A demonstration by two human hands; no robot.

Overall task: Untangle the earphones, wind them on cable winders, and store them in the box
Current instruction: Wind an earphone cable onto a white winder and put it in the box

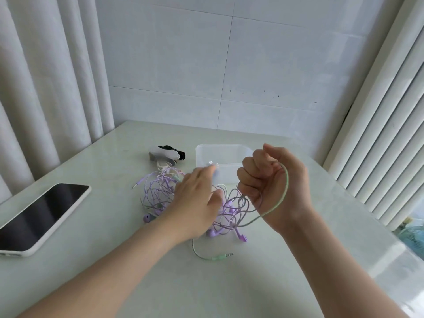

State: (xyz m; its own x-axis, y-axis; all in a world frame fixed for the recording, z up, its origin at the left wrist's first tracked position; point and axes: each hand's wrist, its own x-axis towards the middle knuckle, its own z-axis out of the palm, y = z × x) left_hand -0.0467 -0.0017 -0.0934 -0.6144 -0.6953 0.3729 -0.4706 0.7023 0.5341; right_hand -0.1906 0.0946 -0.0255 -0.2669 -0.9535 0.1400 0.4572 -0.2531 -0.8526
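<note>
A tangle of purple earphones [157, 193] lies on the table in front of a translucent plastic box [221, 149]. A green earphone cable [274, 210] loops out of the tangle, and its jack plug [223, 257] lies nearer to me. My right hand [273, 182] is raised above the table, with its fingers curled round the green cable. My left hand [197, 200] reaches over the middle of the tangle with its fingers stretched toward the box; it is blurred, and something pale sits at its fingertips. Black and white cable winders [166, 154] lie left of the box.
A phone [40, 215] in a white case lies face up at the left of the table. Curtains hang at the left, a ribbed white panel stands at the right, and a tiled wall is behind the table. The table's right edge runs close to the box.
</note>
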